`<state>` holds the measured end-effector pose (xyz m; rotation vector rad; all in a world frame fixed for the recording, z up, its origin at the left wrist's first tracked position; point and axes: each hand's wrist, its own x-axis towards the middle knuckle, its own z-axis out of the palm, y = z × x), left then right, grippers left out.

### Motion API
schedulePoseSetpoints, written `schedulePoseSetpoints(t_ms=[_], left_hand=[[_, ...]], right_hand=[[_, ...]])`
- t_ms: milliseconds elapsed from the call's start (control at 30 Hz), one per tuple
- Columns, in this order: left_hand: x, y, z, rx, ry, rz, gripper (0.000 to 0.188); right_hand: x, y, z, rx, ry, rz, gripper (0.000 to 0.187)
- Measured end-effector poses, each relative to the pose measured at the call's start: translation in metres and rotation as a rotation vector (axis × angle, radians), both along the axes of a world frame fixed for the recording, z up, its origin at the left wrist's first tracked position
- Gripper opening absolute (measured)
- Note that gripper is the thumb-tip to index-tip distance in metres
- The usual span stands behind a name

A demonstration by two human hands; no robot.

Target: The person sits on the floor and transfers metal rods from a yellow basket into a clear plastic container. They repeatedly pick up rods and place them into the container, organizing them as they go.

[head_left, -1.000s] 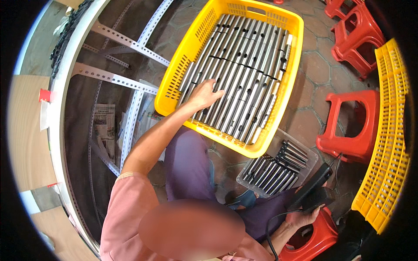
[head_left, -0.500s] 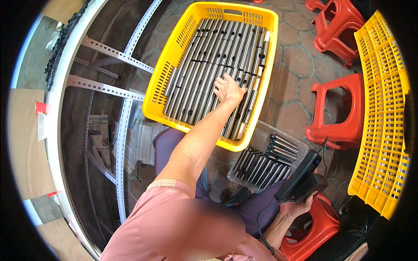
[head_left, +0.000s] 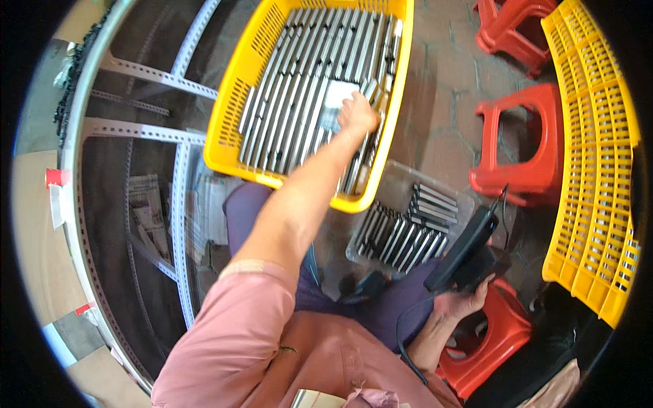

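Observation:
My left hand (head_left: 358,114) reaches into a yellow plastic crate (head_left: 219,163) packed with rows of shiny metal rods (head_left: 289,102). Its fingers are curled, seemingly round a metal rod (head_left: 369,88) at the right of the rows; blur hides how many it holds. Beside the fingers a pale flat patch (head_left: 333,105) shows among the rods; I cannot make out what it is. At the lower right my right hand (head_left: 469,302) is closed on a black boxy device (head_left: 479,265) with a cable. A long black bar-shaped unit (head_left: 457,255) sits against that device.
A clear plastic box (head_left: 398,178) with shorter rods stands on the tiled floor right of my knees. Red stools (head_left: 520,146) line the right, with another yellow crate (head_left: 592,156) beyond. A perforated metal frame (head_left: 182,204) stands on the left, newspapers (head_left: 149,204) behind it.
My view has shifted, so the crate appears higher and farther left. My left hand's spread fingers have curled, and the pale patch has appeared beside them. My right hand still holds the black device.

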<state>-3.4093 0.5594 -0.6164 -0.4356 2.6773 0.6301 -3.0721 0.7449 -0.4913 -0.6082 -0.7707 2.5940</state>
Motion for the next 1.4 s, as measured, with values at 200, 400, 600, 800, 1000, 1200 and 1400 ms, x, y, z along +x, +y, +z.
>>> schedulePoseSetpoints(t_ms=[200, 400, 600, 800, 1000, 1200, 1400], left_hand=[[-0.015, -0.022, -0.033, 0.518, -0.169, 0.087, 0.054], [0.003, -0.009, -0.009, 0.446, -0.031, 0.039, 0.037], [0.001, -0.018, 0.002, 0.701, -0.077, 0.155, 0.029], [0.003, -0.053, 0.044, 0.976, 0.1, 0.214, 0.033], [0.094, -0.029, 0.149, 0.834, 0.329, -0.201, 0.062], [0.247, 0.017, 0.092, 0.745, -0.097, -0.225, 0.084], [0.304, 0.015, -0.036, 0.479, -0.176, -0.122, 0.079]], right_hand=[[0.004, 0.007, -0.007, 0.075, -0.009, 0.05, 0.086], [0.004, 0.002, -0.005, 0.12, -0.08, 0.015, 0.086], [0.002, -0.001, -0.001, 0.171, -0.121, -0.015, 0.088], [0.005, 0.0, -0.001, 0.133, -0.065, 0.0, 0.089], [0.011, 0.009, -0.003, 0.098, -0.068, -0.009, 0.091], [0.012, 0.016, -0.004, 0.058, -0.061, -0.061, 0.092], [0.021, 0.021, -0.008, 0.106, -0.082, -0.03, 0.093]])
